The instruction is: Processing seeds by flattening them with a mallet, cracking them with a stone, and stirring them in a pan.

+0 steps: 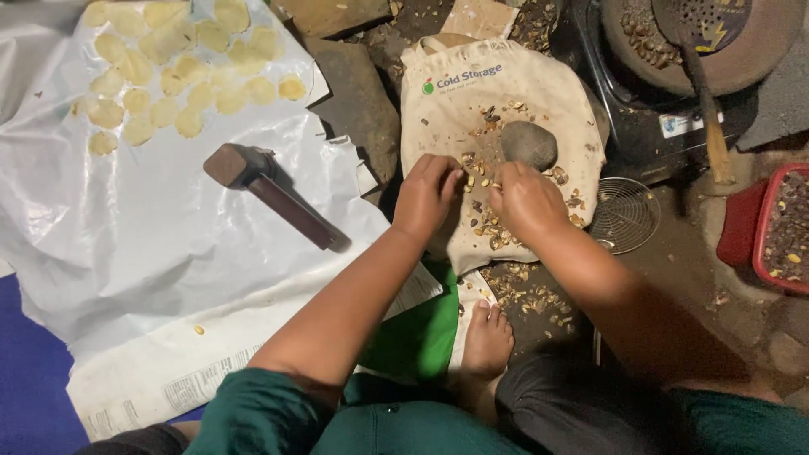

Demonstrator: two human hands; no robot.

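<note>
My left hand [427, 195] and my right hand [524, 200] meet over a cream cloth bag [455, 105] spread on the ground. Both sets of fingertips pinch at small pale nut kernels [477, 180] among brown shell bits [493, 232]. What exactly each hand grips is too small to tell. A grey round stone [529, 143] lies on the cloth just beyond my right hand. My bare foot [487, 341] rests below the cloth.
A wooden hammer [274, 194] lies on a white plastic sheet [126, 244] at left, with several flat yellow discs [173, 72] at its far end. A dark pan with a slotted ladle [699, 34] sits on a stove at top right. A wire rack [624, 215] and red tray [779, 227] are at right.
</note>
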